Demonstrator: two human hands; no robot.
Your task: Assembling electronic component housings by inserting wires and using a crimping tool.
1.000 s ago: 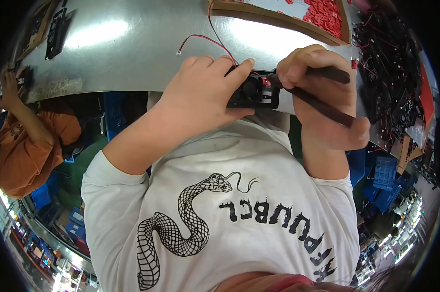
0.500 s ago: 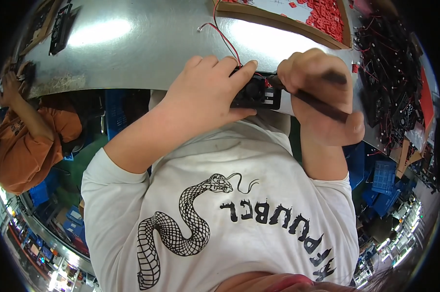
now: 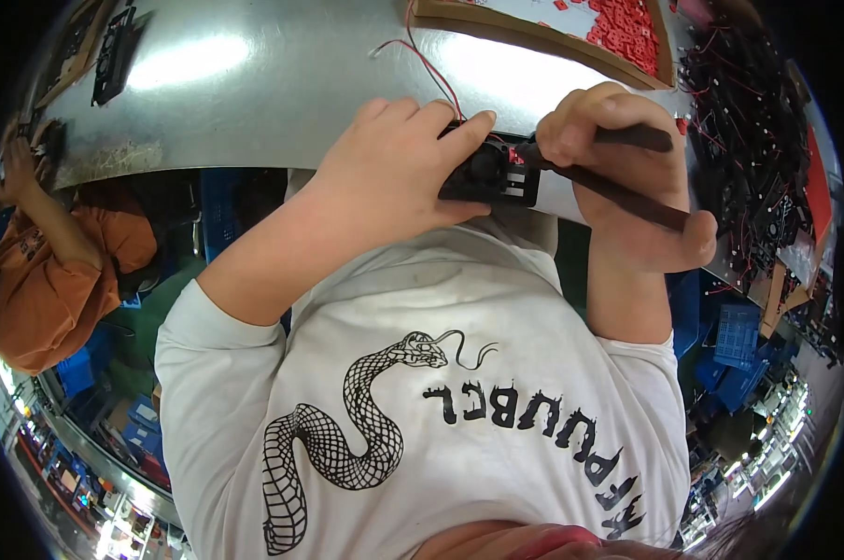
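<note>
A small black fan in a rectangular frame (image 3: 485, 174) lies at the near edge of the metal table. My left hand (image 3: 394, 168) grips its left side, with the fingers along the far edge and the thumb at the near edge. In my right hand (image 3: 618, 159) is a pair of dark-handled pliers (image 3: 627, 198), the handles spread apart. Their tips reach the right part of the fan frame, by a small red piece (image 3: 516, 157). Whether the jaws grip that piece I cannot tell. A red and black wire pair (image 3: 433, 70) runs from the fan across the table.
A cardboard tray (image 3: 534, 45) holding many small red parts (image 3: 623, 37) stands at the far side. Black fans with wires are heaped (image 3: 753, 140) on the right. Another fan unit (image 3: 114, 58) lies far left, near a person in an orange shirt (image 3: 67, 271).
My right hand has shifted slightly right, and the pliers' handles show more plainly. The red piece by the tips is more visible. My left hand keeps its hold on the fan.
</note>
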